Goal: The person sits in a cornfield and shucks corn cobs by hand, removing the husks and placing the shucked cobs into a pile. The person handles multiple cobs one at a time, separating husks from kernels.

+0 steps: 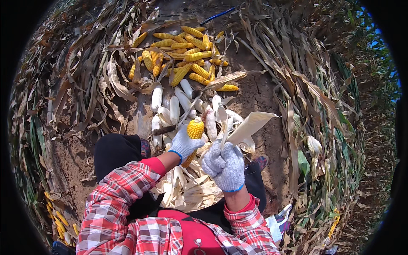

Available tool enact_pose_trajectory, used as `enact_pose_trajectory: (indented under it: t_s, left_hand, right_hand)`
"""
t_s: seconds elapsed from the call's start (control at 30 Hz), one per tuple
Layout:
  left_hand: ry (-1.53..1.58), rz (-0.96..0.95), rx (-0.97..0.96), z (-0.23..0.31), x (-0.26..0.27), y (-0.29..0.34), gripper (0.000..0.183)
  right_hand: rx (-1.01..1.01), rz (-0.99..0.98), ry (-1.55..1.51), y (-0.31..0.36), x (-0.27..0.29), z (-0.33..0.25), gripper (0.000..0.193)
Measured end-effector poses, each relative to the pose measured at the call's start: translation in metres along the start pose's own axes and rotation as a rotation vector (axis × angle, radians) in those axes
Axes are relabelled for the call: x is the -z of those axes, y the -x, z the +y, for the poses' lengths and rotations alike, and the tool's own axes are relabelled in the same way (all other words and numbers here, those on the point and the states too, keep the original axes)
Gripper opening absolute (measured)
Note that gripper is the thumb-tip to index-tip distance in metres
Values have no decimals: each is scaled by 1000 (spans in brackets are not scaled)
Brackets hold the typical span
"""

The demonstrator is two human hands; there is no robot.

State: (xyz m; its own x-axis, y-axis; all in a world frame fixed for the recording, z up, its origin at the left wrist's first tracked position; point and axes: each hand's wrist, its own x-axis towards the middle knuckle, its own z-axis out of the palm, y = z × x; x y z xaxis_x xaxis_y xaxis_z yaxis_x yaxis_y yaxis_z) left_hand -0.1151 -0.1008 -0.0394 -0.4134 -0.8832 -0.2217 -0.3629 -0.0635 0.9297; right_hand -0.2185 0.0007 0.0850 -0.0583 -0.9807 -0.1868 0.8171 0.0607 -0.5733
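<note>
My left hand [183, 143], in a grey-white knit glove with a blue cuff edge, is closed around a bare yellow corn cob [195, 129]. The cob's lower end shows below the hand. Close by on the right, my gloved right hand [225, 165] is closed on a pale, dry corn husk [253, 126] that sticks up and out from the fist. Just beyond both hands lie several ears in white husks [174, 109]. Loose peeled husks [189, 191] are heaped between my legs.
Farther off, bare yellow cobs [182, 55] form a pile on the soil. Dry stalks and leaves [314, 80] bank up on both sides. A blue rod-like thing [218, 15] lies at the far end. A white cloth-like thing [275, 227] is near my right elbow. More cobs [60, 216] lie at lower left.
</note>
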Motion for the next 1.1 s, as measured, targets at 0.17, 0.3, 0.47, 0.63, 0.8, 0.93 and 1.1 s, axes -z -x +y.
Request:
enact_pose_trajectory:
  t_s: [0.17,0.3,0.47,0.63,0.8,0.93,1.1]
  left_hand:
    - [376,-44,180,21,14,2,49]
    - [684,24,318,16,20,-11,31]
    - [783,-130,356,27,31,4,35]
    - [185,-214,150,13,28,15,66]
    - [197,-466,-74,40,34,38,33]
    - [156,-454,-222,43,32,54,31]
    - [247,-387,-92,60,43,58,26]
  right_hand:
    - [-16,530,727,-13,97,-4,29]
    - [-513,181,1960,-9,97,9,76]
    - [-247,102,1424,-15,120,31,75]
    - [-301,251,383,-41,116,73,44]
    - [-595,542,494,-64,165,106,35]
    - [-821,433,713,-91,154,102,35]
    - [-307,314,463,-199,118,53,38]
